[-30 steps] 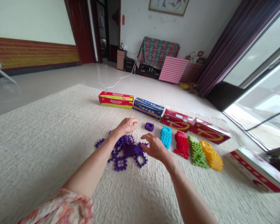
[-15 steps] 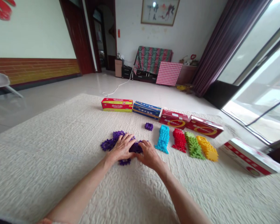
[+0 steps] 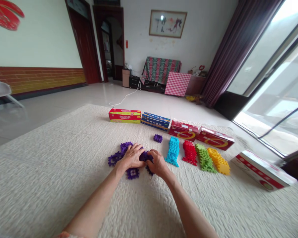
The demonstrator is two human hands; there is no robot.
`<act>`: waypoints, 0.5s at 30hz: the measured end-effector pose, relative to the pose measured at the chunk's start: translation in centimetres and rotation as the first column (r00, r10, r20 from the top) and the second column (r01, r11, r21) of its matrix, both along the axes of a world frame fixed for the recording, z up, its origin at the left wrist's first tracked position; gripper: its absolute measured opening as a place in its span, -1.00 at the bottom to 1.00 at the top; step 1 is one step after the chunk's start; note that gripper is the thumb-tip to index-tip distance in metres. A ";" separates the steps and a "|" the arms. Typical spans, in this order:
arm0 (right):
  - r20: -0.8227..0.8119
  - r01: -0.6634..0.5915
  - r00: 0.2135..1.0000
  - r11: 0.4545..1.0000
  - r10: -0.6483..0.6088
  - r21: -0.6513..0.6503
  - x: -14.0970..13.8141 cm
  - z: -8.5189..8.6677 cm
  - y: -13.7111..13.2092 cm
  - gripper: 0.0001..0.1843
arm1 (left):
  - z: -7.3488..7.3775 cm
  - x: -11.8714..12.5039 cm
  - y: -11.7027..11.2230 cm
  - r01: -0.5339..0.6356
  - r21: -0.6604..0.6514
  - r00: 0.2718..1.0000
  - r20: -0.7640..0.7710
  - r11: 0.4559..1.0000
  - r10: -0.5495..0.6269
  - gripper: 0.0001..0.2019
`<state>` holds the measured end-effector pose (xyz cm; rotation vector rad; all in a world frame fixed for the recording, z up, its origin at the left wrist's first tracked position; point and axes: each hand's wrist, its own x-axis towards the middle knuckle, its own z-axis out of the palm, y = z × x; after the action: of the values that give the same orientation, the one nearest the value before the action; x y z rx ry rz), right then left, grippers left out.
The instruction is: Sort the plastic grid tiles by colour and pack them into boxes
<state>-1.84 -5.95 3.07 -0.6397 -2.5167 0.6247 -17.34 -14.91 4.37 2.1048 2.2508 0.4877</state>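
Observation:
Several purple interlocking toy building pieces (image 3: pixel 132 174) with notched edges lie spread on the cream mat around my hands. My left hand (image 3: pixel 131 157) curls over a purple building piece (image 3: pixel 143 156), its thumb and fingers around the left end. From the other side my right hand (image 3: pixel 159 163) grips the right end, fingers bent and closed. Part of that piece is hidden by both hands. A single purple square piece (image 3: pixel 158 138) sits apart, beyond my right hand. Another purple piece (image 3: pixel 149 170) shows just below the fingers.
To the right lie rows of light blue (image 3: pixel 173 152), red (image 3: pixel 189 152), green (image 3: pixel 205 158) and yellow (image 3: pixel 219 161) pieces. Behind them stand a red-yellow box (image 3: pixel 124 116), a blue box (image 3: pixel 155 121) and two dark red boxes (image 3: pixel 183 131). A white-red box (image 3: pixel 264 170) is far right.
My hands have drawn slightly apart, and more of the purple piece between them shows. A purple piece below my right hand has come into sight. The view has tipped up a little.

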 end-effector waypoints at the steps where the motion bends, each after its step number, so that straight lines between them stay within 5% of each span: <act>1: -0.019 0.008 1.000 1.000 -0.008 -0.015 0.2 0.1 0.0 -0.67 | -0.2 0.1 0.1 -0.009 0.026 1.000 -0.005 1.000 0.009 -0.46; 6: -0.090 0.038 0.995 0.997 -0.044 -0.065 0.4 1.1 0.1 -0.73 | -1.2 0.7 0.3 -0.053 0.120 0.999 -0.008 0.991 0.054 -0.45; 15: 0.047 0.334 0.942 0.943 -0.334 0.005 -1.8 2.9 3.2 -0.55 | -1.5 0.7 0.2 -0.079 0.115 0.995 0.065 0.990 0.072 -0.27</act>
<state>-3.62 -2.72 6.01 -1.0649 -2.3694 0.4922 -16.61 -14.68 2.82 2.0309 2.3298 0.6945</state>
